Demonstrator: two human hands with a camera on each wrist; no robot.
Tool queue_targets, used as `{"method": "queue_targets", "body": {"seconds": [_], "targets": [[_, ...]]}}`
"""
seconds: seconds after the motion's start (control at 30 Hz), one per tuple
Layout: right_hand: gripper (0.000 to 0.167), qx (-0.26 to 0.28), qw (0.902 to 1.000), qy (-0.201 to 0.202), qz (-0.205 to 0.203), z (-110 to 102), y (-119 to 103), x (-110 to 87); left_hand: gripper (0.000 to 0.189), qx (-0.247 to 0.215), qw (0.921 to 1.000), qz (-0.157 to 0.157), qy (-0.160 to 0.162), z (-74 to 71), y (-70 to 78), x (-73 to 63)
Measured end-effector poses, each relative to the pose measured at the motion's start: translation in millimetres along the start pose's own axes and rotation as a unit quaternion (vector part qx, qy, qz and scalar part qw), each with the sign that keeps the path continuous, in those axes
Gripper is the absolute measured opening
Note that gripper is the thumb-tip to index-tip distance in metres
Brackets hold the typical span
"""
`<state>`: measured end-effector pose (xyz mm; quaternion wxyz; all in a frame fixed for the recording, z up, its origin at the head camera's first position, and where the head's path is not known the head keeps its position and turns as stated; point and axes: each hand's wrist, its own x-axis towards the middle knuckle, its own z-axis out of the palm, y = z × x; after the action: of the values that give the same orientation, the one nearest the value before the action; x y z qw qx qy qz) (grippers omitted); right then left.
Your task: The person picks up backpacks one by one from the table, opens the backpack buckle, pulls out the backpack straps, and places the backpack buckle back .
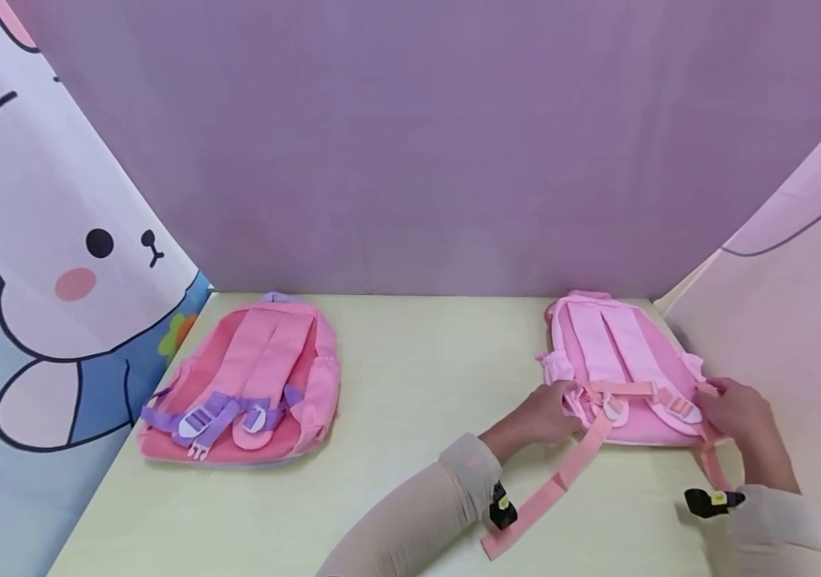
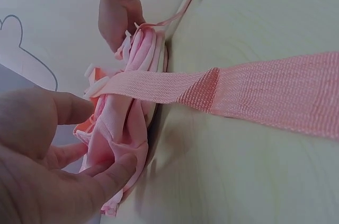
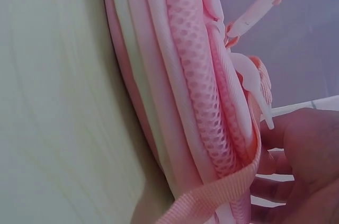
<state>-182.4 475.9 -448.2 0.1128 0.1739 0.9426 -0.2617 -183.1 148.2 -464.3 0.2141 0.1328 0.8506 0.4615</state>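
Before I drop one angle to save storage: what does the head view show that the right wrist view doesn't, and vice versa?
Only the head view: the purple-webbed backpack on the picture's left, and the left hand at the peach-webbed backpack.

Only the right wrist view: the small holes in the pink mesh of the peach-webbed backpack, close up.

Both: the right hand, part of that backpack, a peach strap hanging beside the hand, and the pale table.

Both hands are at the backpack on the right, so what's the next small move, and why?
Probably have the left hand lift the long peach strap onto this backpack: its loose end lies on the table, while the purple straps mostly lie on the other backpack.
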Motion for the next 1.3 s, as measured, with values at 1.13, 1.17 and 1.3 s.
{"method": "queue_targets", "body": {"seconds": [1.13, 1.17, 1.3], "targets": [[0.065, -0.026, 0.9941, 0.008, -0.105, 19.9, -29.9, -18.5, 0.062, 0.033, 0.9989, -0.008, -0.032, -51.1, -24.9, -39.0], [0.063, -0.028, 0.9932, 0.012, -0.113, 20.2, -32.6, -18.6, 0.062, 0.031, 0.999, -0.008, -0.032, -54.1, -25.8, -39.9], [0.06, -0.03, 0.9906, 0.023, -0.132, 24.2, -40.5, -18.4, 0.061, 0.028, 0.9991, -0.004, -0.032, -62.1, -31.5, -42.7]]}}
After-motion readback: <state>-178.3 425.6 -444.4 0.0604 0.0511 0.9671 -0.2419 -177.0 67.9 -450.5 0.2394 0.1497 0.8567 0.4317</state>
